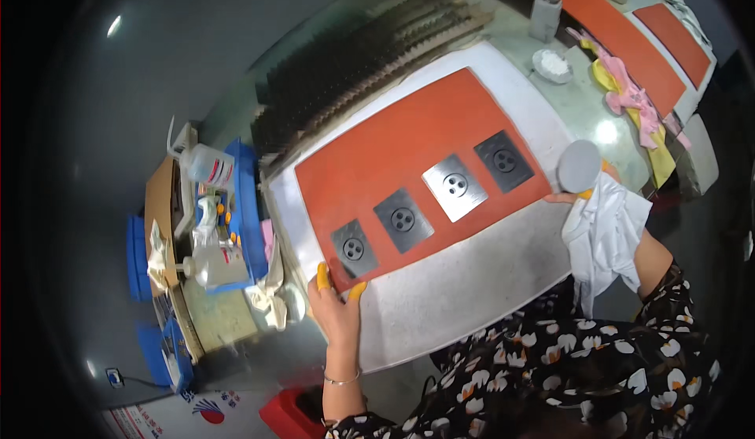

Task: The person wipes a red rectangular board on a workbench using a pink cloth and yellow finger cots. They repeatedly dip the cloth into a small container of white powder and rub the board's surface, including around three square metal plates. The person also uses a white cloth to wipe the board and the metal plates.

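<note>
An orange mat (pixel 393 140) lies on a white and grey board, with several square metal plates in a row along its near side. Each plate, such as the bright silver one (pixel 454 188), has a round three-hole centre. My left hand (pixel 336 313), with yellow finger covers, touches the mat's near left corner, thumb and fingers apart. At the mat's right edge my right hand (pixel 610 173) is closed on a bunched white cloth (pixel 605 223), which hides most of it. A round grey disc (pixel 580 165) stands at those fingers. One right finger reaches the mat's edge.
Dark toothed strips (pixel 362 54) lie beyond the board. To the left, a blue tray (pixel 250 211) holds plastic bottles and small items. At right are a metal-topped bottle (pixel 546 13), a dish of white material (pixel 553 64), pink and yellow gloves (pixel 629 97) and more orange mats (pixel 629 42).
</note>
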The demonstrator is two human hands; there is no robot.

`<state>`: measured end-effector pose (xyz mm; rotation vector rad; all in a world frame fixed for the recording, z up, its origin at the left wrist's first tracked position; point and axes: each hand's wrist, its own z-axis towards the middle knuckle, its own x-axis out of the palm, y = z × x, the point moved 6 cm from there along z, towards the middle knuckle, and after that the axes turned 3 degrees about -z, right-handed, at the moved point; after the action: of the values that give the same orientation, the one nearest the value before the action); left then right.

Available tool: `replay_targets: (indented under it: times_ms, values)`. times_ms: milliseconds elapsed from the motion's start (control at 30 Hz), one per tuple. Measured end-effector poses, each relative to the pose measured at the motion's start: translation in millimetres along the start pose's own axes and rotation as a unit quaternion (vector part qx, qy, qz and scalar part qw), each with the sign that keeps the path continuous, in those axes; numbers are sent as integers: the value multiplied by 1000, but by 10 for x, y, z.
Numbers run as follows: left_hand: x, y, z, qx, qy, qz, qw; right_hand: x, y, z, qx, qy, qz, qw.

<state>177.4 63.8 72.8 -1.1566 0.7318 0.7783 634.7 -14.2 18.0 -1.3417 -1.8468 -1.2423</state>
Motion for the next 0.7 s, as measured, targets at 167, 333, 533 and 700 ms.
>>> replay_targets:
  times_ms: [167, 333, 533, 700]
  values:
    - [62, -211, 400, -58, 2, 67, 996, 385, 72, 440, 4, 92, -62, 994]
    - [279, -598, 724, 100, 21, 17, 995, 610, 133, 436, 51, 71, -143, 986]
    - [1260, -2242, 1233, 243, 195, -37, 950, 665, 397, -249, -10, 114, -429, 896]
    - [1865, -2468, 1409, 215, 254, 63, 941, 286, 507, -518, -119, 53, -458, 879]
